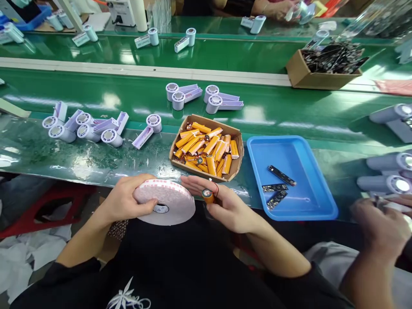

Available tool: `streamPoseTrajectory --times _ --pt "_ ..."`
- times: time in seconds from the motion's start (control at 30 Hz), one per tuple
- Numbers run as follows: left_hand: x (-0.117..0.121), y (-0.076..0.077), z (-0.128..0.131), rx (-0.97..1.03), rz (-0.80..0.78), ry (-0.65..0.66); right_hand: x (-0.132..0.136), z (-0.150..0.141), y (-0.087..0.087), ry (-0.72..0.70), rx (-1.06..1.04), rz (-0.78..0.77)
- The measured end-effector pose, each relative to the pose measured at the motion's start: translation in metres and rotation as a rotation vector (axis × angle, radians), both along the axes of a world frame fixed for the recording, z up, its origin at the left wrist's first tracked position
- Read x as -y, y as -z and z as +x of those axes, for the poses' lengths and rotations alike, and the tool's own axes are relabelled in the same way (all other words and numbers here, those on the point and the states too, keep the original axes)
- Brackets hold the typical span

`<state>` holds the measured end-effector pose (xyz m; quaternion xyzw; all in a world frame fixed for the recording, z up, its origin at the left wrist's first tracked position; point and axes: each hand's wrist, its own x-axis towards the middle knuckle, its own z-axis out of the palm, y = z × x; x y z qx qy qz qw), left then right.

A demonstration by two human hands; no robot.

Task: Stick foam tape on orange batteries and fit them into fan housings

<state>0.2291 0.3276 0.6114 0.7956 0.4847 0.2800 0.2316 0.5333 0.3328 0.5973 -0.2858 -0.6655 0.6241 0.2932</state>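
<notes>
A large white roll of double-sided tape (177, 208) with red print on its edge is gripped by my left hand (128, 199), the thumb lying across its flat side near the core. My right hand (230, 206) pinches an orange battery (208, 196) with a thin red wire, end toward me, close to the roll's right edge. The right fingertips reach to the roll's rim; whether they touch it I cannot tell. Just beyond my hands, a cardboard box (238, 165) holds many orange batteries (210, 146), some with white strips on them.
Right of the box, a blue tray (322, 193) holds several black circuit boards (281, 175). Lilac fan housings (109, 137) stand along the bench and green belt (270, 96). A carton of dark parts (309, 77) sits farther back. A co-worker's hands (383, 219) work at the right.
</notes>
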Motion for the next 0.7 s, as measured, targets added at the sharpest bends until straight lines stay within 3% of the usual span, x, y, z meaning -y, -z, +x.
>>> streamPoseTrajectory --times 0.13,0.27,0.4,0.47,0.57,0.7 --pt "-0.002 0.001 -0.003 0.015 0.087 -0.046 0.002 -0.013 0.008 -0.012 -0.018 -0.029" --pt "-0.007 -0.009 -0.009 0.025 0.179 -0.04 0.001 -0.015 0.012 -0.027 -0.013 0.023" --pt "-0.013 -0.022 -0.017 0.002 0.145 -0.093 -0.009 -0.007 0.007 0.119 0.213 0.121" --pt "-0.016 -0.021 -0.021 0.029 0.115 -0.124 -0.013 -0.01 0.007 0.197 0.226 0.118" --pt "-0.018 -0.006 -0.022 0.18 0.139 -0.236 -0.011 -0.033 0.018 0.402 -0.017 -0.027" --pt "0.005 0.031 -0.014 0.389 0.283 -0.532 0.001 -0.067 0.04 0.88 -0.471 -0.205"
